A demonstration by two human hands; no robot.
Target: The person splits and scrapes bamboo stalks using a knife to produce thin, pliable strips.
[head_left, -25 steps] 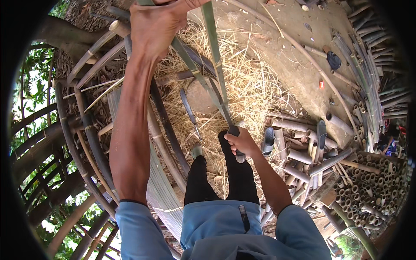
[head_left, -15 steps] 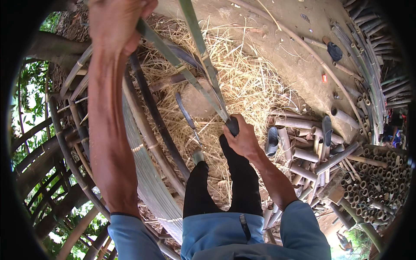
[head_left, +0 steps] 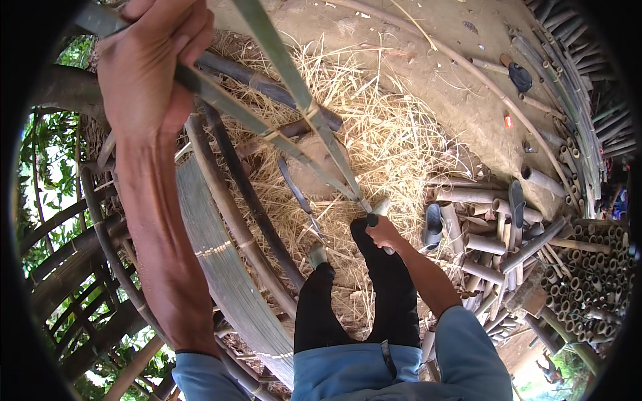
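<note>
My left hand [head_left: 150, 63], raised at the upper left, is wrapped around one arm of a split green bamboo strip [head_left: 237, 115]. The other arm of the split [head_left: 277, 57] runs up past the top edge. Both arms come together at my right hand [head_left: 384, 234], beside my right knee. Its fingers are closed on the joined end, and a small black piece shows at the thumb side; I cannot make out what it is. Between the left pole and my legs, a long, dark, curved knife [head_left: 294, 186] lies on the straw, touched by neither hand.
Pale shavings [head_left: 381, 120] cover the ground ahead. Dark poles [head_left: 251, 194] and a bundle of thin slats [head_left: 221, 250] lie left. At right are sandals [head_left: 433, 226], cut bamboo pieces [head_left: 485, 244] and stacked tubes [head_left: 575, 281]. A bamboo fence [head_left: 73, 260] stands far left.
My left hand has moved left and slightly down, drawing its strip along, and the two arms of the split stand wider apart. My right hand has come down and a little right.
</note>
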